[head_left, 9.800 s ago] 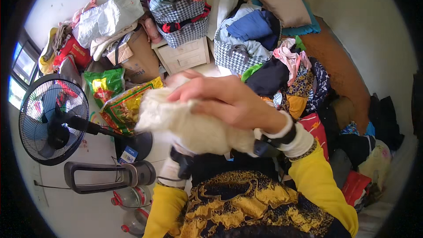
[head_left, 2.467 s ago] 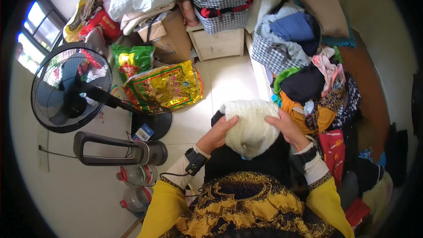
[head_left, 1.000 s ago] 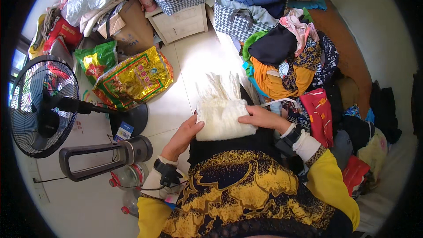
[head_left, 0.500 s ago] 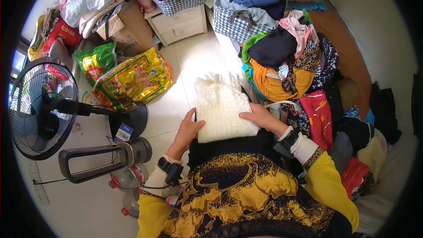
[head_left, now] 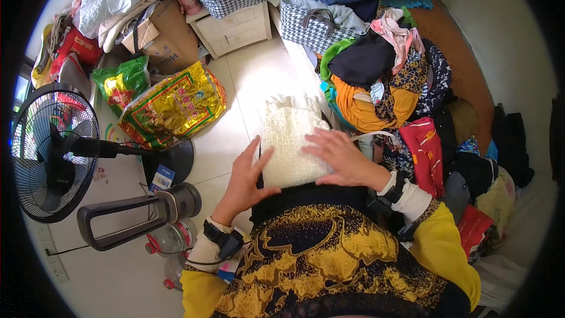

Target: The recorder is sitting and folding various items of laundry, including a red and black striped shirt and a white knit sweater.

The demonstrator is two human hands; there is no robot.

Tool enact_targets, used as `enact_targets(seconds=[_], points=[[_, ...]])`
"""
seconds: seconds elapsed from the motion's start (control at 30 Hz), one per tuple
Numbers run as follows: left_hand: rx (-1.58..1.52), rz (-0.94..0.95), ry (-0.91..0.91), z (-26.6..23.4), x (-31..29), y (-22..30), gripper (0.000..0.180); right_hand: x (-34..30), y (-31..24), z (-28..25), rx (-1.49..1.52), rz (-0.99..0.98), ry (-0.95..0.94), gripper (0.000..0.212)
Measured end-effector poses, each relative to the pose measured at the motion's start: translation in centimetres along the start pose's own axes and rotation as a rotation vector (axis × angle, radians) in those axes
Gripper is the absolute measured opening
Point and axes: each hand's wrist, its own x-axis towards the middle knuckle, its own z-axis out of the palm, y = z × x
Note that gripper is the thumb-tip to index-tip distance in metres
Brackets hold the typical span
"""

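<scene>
A folded cream knitted garment [head_left: 286,141] with a frilled far edge rests on my lap, over dark cloth. My left hand [head_left: 244,171] is at its left side, fingers spread, thumb near the lower left corner. Over its right half lies my right hand [head_left: 344,162], with the fingers spread out across the knit. Neither hand grips the garment. Whether every fingertip touches the cloth I cannot tell.
A heap of clothes [head_left: 376,82] and a houndstooth basket [head_left: 306,27] lie to the right. On the left are a black fan [head_left: 56,147], a bladeless fan [head_left: 123,218], plastic bottles [head_left: 168,238] and shiny gold bags [head_left: 176,103]. A cream drawer cabinet [head_left: 235,30] stands beyond.
Both hands have let go of the garment's side edges and opened. The right hand has moved in over the top of the knit, and the left fingers have spread.
</scene>
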Motion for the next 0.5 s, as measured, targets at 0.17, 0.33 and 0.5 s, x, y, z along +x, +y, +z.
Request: enact_targets(seconds=[0.17,0.33,0.5], points=[[0.128,0.048,-0.326,1.3,-0.7,-1.7,0.093,-0.4,0.5,1.1,-0.190,-0.074,-0.351,0.086],[0.128,-0.004,-0.325,1.8,-0.5,-1.5,0.079,-0.2,2.0,1.9,-0.165,-0.089,-0.287,0.073],[0.179,0.006,-0.252,2.6,-0.4,-1.7,0.069,1.0,2.6,0.7,0.042,-0.004,-0.265,0.056]])
